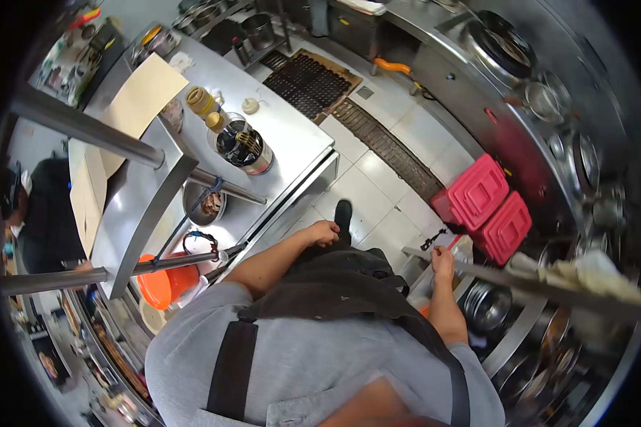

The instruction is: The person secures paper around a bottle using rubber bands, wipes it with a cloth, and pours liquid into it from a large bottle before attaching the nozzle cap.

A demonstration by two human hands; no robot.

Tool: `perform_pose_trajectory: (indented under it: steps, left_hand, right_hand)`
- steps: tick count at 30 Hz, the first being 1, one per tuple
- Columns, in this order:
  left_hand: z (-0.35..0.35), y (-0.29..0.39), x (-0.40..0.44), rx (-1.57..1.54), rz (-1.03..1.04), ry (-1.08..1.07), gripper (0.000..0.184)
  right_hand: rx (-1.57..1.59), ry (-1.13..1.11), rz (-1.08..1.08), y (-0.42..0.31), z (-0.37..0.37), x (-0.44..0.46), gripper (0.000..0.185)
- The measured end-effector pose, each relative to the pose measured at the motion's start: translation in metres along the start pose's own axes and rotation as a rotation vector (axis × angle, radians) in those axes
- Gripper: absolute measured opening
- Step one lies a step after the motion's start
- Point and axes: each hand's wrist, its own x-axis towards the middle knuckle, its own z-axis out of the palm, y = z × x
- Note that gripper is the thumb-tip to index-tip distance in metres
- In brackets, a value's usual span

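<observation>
My left hand (323, 233) hangs in front of the dark apron (342, 281), its fingers curled in; whether anything is inside them does not show. My right hand (443, 262) is out to the right, beside the metal shelf edge, with fingers bent together and their contents too small to make out. One dark shoe (343, 212) shows on the white tiled floor. On the steel table (292, 135) to the left stand a large dark sauce bottle (246, 146), a bottle with a yellowish cap (203, 103) and a small white squeeze bottle (250, 106).
Red lidded bins (481, 196) stand on the right by the steel counter. A drain grate (388, 149) and black mat (310, 82) lie ahead. Bars cross at left above a metal bowl (205, 203) and orange container (157, 281). Another person (50, 213) stands far left.
</observation>
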Motion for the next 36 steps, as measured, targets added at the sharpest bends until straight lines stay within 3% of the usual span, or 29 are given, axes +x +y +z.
perform_pose_trajectory:
  steps: [3, 5, 7, 8, 9, 10, 11, 12, 13, 15, 18, 23, 27, 30, 32, 36]
  left_hand:
    - [-0.015, 0.035, 0.008, 0.042, -0.029, -0.038, 0.046]
    - [-0.031, 0.053, 0.040, 0.386, 0.327, 0.078, 0.046]
    - [-0.053, 0.095, 0.061, 0.161, 0.203, 0.019, 0.048]
    - [-0.070, 0.121, 0.062, 0.272, 0.320, -0.027, 0.048]
    - [-0.083, 0.157, 0.042, -0.070, 0.211, -0.010, 0.049]
    - [-0.097, 0.177, 0.056, 0.075, 0.350, 0.042, 0.050]
    - [-0.106, 0.191, 0.071, -0.105, 0.346, 0.074, 0.050]
    - [-0.114, 0.196, 0.105, -0.086, 0.375, 0.093, 0.049]
    - [-0.132, 0.231, 0.068, 0.033, 0.308, 0.144, 0.048]
    - [-0.144, 0.237, 0.094, -0.121, 0.503, 0.285, 0.042]
    - [-0.164, 0.246, 0.090, -0.280, 0.507, 0.320, 0.044]
    - [-0.175, 0.207, 0.061, -0.223, 0.334, 0.612, 0.048]
    - [-0.160, 0.186, 0.037, -0.645, 0.137, 0.690, 0.042]
    - [-0.151, 0.183, 0.038, -0.823, 0.109, 0.797, 0.039]
    - [-0.145, 0.185, 0.035, -0.875, 0.117, 0.888, 0.038]
    - [-0.125, 0.191, 0.024, -1.038, 0.066, 0.980, 0.043]
  right_hand:
    - [-0.082, -0.175, 0.005, -0.001, 0.015, 0.049, 0.029]
    - [-0.207, -0.200, -0.061, -0.013, 0.022, 0.065, 0.029]
    - [-0.112, -0.191, -0.343, -0.047, -0.004, 0.057, 0.029]
    - [-0.108, -0.227, -0.367, -0.057, -0.009, 0.063, 0.029]
    - [-0.131, -0.257, -0.354, -0.065, -0.013, 0.073, 0.029]
    - [-0.159, -0.292, -0.355, -0.070, -0.017, 0.085, 0.029]
    - [-0.199, -0.329, -0.362, -0.075, -0.022, 0.102, 0.029]
    - [-0.243, -0.365, -0.366, -0.082, -0.027, 0.122, 0.029]
    - [-0.293, -0.399, -0.372, -0.090, -0.031, 0.144, 0.029]
    - [-0.372, -0.440, -0.401, -0.109, -0.033, 0.189, 0.029]
    - [-0.484, -0.495, -0.475, -0.136, -0.030, 0.258, 0.030]
    - [-0.636, -0.574, -0.651, -0.219, -0.014, 0.372, 0.030]
    - [-0.474, -0.607, -0.672, -0.259, 0.052, 0.506, 0.027]
    - [-0.556, -0.645, -0.715, -0.347, 0.063, 0.539, 0.026]
    - [-0.537, -0.546, -0.910, -0.387, 0.082, 0.562, 0.026]
    - [-0.592, -0.653, -0.939, -0.455, 0.113, 0.559, 0.026]
